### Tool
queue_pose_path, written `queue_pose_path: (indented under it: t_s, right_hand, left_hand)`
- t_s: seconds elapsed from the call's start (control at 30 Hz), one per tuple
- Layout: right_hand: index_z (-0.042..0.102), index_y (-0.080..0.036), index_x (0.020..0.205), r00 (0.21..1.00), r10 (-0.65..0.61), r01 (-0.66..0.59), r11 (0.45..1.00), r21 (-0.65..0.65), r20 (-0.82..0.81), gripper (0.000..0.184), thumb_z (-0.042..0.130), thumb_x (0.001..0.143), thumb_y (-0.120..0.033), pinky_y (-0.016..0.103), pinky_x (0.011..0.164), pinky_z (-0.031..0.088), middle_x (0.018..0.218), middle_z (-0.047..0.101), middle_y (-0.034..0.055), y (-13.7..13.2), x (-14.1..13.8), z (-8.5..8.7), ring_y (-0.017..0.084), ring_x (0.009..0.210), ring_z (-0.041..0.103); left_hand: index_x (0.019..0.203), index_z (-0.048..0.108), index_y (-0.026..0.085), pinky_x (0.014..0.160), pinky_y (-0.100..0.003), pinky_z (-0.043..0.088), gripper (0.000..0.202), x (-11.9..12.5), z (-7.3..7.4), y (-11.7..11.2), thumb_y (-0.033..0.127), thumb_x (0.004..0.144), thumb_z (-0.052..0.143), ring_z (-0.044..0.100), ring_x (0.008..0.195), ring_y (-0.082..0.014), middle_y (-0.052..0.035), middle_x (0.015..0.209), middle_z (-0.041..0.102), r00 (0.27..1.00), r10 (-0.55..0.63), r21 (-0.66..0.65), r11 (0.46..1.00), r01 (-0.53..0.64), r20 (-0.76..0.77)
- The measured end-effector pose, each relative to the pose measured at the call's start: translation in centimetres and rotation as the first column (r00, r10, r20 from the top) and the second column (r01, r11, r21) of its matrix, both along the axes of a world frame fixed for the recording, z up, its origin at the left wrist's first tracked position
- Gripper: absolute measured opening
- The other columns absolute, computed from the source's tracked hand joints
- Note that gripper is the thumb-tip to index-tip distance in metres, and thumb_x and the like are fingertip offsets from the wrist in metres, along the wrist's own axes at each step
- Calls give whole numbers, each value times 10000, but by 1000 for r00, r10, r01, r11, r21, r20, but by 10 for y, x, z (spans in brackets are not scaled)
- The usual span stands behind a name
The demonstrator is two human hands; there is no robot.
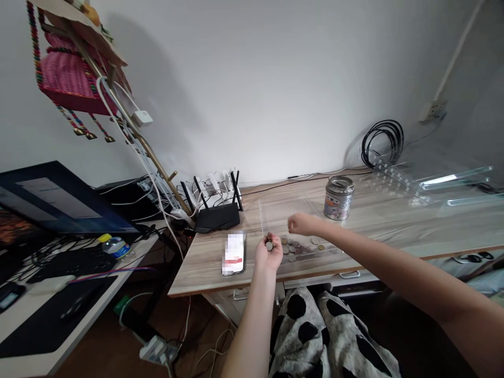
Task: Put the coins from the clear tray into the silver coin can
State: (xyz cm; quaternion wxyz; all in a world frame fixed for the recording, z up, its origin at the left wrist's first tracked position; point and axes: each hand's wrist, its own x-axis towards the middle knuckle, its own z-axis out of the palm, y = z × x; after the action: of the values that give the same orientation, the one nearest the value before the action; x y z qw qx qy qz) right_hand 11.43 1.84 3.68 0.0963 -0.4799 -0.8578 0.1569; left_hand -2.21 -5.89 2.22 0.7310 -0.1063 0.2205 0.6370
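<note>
My left hand [269, 253] is turned palm up near the table's front edge, its fingers curled round coins [269, 245]. Just to the right, my right hand [302, 224] hovers over the table with its fingers closed; whatever it may hold is hidden. Below it, several loose coins [291, 247] lie spread in a shallow clear plastic tray [261, 212]. A round metal tin [338, 198] with a printed label stands upright behind and to the right of the coins, apart from both hands.
A lit phone [233, 253] lies left of my left hand. Behind it sits a black router [217, 216] with upright antennas. Coiled black cable [382, 143] and clear acrylic pieces [452, 184] are at the right. A monitor [59, 199] and bottle [116, 247] stand on the left desk.
</note>
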Motion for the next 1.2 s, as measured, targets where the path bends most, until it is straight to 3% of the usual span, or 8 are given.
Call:
queue_pose_path:
  t_s: [0.13, 0.23, 0.43, 0.63, 0.83, 1.0, 1.2]
  right_hand:
    - [612, -148, 804, 996, -6, 14, 996, -90, 91, 249, 597, 576, -249, 222, 542, 358, 750, 627, 68, -5, 13, -35, 166, 672, 558]
    - [606, -156, 803, 996, 22, -7, 987, -160, 90, 212, 548, 629, -262, 195, 491, 345, 722, 629, 40, -8, 12, -44, 115, 564, 544]
    - [613, -146, 784, 993, 87, -65, 968, -241, 84, 241, 601, 553, -215, 182, 467, 325, 693, 628, 16, -14, 3, -36, 97, 538, 526]
    - [620, -135, 769, 988, 120, -95, 970, -224, 100, 258, 605, 518, -197, 188, 477, 324, 691, 622, 26, -13, 4, -37, 113, 568, 522]
    - [605, -146, 858, 983, 174, -184, 956, -230, -64, 311, 556, 554, -191, 176, 485, 336, 700, 617, 15, -8, -19, -35, 101, 574, 517]
    - [634, -170, 808, 953, 287, -270, 950, -159, 96, 304, 587, 513, -226, 192, 467, 302, 708, 615, 19, -10, -39, -29, 120, 589, 504]
    - [642, -136, 730, 931, 328, -283, 926, -250, 161, 227, 590, 521, -208, 199, 453, 292, 589, 584, 10, -17, -42, -22, 103, 509, 466]
  left_hand:
    - [558, 367, 145, 275, -114, 206, 254, -10, 0, -8, 123, 805, 316, 272, 333, -17, 51, 479, 318, 998, -32, 104, 994, 37, -45]
    - [558, 363, 149, 276, -125, 178, 254, -13, -1, -10, 120, 806, 316, 242, 326, -22, 54, 476, 302, 996, -5, 97, 995, 14, -89]
    - [660, 452, 108, 318, -92, 271, 216, -16, 1, -11, 59, 807, 302, 357, 395, -12, 13, 560, 415, 996, 16, 26, 1000, -14, -83]
    - [723, 502, 106, 373, -115, 351, 161, -20, 2, -13, 84, 793, 359, 407, 441, -29, 3, 573, 448, 993, 53, 2, 999, -53, -101]
    - [677, 482, 117, 379, -120, 337, 165, -19, 1, -17, 99, 779, 353, 387, 438, -31, 2, 565, 437, 996, 6, 28, 1000, -3, -89]
    - [683, 485, 115, 379, -126, 333, 157, -21, -1, -20, 88, 764, 354, 380, 442, -36, -3, 577, 439, 999, 19, 26, 999, -18, -49]
    - [690, 493, 110, 380, -129, 337, 147, -24, -6, -19, 85, 753, 363, 390, 458, -42, -10, 593, 439, 1000, 24, 14, 1000, -24, -17]
